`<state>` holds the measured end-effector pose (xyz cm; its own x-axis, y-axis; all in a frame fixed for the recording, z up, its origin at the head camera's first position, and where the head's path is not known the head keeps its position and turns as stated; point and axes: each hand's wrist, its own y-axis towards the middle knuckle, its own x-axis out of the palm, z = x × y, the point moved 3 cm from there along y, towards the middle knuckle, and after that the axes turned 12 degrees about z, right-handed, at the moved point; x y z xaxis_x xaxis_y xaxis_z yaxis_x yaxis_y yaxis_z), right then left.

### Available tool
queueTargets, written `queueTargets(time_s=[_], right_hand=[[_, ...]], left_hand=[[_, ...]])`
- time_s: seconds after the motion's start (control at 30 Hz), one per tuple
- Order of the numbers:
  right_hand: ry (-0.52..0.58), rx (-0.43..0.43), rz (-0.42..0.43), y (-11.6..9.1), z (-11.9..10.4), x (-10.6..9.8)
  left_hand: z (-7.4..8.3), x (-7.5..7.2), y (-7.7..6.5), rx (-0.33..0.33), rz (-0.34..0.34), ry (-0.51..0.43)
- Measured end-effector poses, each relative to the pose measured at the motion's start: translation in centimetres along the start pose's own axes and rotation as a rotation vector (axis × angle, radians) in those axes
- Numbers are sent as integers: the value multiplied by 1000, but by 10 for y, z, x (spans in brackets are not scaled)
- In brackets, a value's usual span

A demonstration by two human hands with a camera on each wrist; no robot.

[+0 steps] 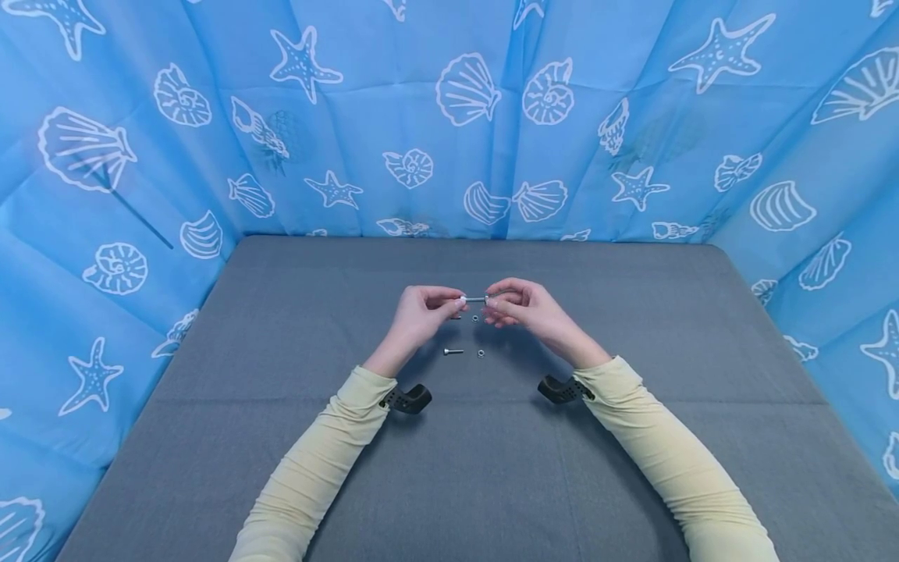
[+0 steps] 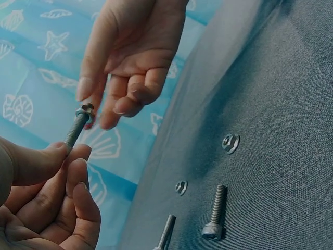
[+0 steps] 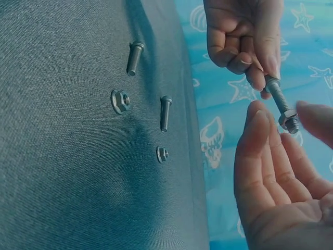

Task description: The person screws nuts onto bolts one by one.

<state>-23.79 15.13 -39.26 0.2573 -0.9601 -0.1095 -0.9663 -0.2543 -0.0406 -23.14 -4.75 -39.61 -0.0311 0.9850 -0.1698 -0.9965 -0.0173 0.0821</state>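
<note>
In the head view my left hand (image 1: pixel 420 311) is held over the table, pinching a metal bolt (image 1: pixel 475 299) by its head end between thumb and fingers. A flanged hex nut (image 3: pixel 287 119) sits on the bolt's threads near the free end, with a little thread showing past it. My right hand (image 1: pixel 527 306) is at that end. Its thumb (image 3: pixel 316 121) and index finger (image 3: pixel 255 125) lie on either side of the nut, spread with a gap between, and its other fingers are loosely bent. The left fingers cover the bolt's head in the left wrist view.
On the grey cloth-covered table (image 1: pixel 485 453) lie a nearer bolt (image 1: pixel 453 351) and nut (image 1: pixel 481 353). Behind them, under the hands, are another bolt (image 3: pixel 166 112) and nut (image 3: pixel 162 154). A blue curtain (image 1: pixel 421 117) with white shells surrounds the table's back and sides.
</note>
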Motion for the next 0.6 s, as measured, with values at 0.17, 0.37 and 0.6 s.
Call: queueTargets(time_s=[0.17,0.37,0.6], right_hand=[[4,-16,3,0,-2,0],[-68,7,-5,0,-1,0],[-5,1,8,0,0,-1]], left_hand=[[0,1,-1,-7,-7,15],[1,1,-1,15,-6,6],[0,1,0,19,-8,-1]])
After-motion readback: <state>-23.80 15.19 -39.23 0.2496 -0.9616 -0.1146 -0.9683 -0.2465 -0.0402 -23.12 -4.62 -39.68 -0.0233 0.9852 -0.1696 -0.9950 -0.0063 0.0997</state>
